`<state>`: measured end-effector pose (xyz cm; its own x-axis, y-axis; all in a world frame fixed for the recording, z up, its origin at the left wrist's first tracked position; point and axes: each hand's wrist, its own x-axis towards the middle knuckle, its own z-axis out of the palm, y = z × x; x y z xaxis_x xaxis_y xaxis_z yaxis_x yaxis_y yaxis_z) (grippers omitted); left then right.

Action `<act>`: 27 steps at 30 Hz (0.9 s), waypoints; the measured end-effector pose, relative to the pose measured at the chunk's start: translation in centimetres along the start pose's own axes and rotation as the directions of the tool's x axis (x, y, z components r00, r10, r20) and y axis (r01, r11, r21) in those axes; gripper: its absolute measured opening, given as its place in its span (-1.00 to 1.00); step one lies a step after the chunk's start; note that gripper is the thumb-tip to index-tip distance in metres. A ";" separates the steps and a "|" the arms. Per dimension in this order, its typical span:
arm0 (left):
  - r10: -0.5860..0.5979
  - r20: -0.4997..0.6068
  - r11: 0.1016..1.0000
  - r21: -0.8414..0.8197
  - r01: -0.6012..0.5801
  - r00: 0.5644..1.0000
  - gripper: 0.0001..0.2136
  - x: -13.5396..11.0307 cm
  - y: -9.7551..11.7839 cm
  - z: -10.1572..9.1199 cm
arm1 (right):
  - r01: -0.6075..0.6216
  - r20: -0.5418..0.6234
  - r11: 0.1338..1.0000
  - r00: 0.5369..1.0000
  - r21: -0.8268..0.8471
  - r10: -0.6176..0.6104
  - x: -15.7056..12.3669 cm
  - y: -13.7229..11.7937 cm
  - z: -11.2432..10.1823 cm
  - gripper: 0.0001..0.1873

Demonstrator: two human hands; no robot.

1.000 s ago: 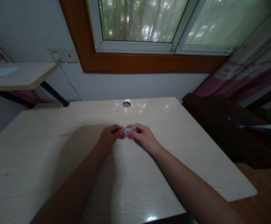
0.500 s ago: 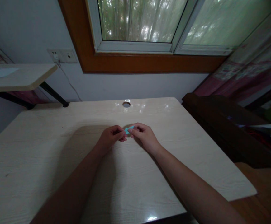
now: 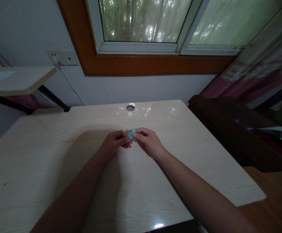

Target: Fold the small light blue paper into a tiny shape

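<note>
A small folded piece of turquoise paper is held between both hands just above the pale wooden desk. My left hand pinches its left side with fingers curled. My right hand pinches its right side, thumb and forefinger pressed together on it. The paper's point sticks up between the fingertips; most of it is hidden by the fingers.
A round cable hole sits near the desk's far edge. A shelf juts out at the left below a wall socket. A dark wooden piece of furniture stands to the right, under a curtain. A window is above.
The paper has been turned between the fingertips, so its tip now points upward. Both hands stay together at the same spot; the camera shifted slightly.
</note>
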<state>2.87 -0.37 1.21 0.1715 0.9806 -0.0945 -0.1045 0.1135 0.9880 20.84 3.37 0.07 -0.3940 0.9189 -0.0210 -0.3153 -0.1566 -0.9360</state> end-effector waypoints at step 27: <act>0.142 -0.090 0.988 0.070 -0.136 0.986 -0.80 0.5 -0.7 0.0 | 0.102 0.084 0.942 0.993 -0.319 -0.079 -0.2 -0.9 -0.7 -0.78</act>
<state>3.03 -0.01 0.47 0.0666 0.9971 0.0360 -0.0583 -0.0321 0.9978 21.79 3.53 0.66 -0.4393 0.8945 0.0827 -0.0618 0.0617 -0.9962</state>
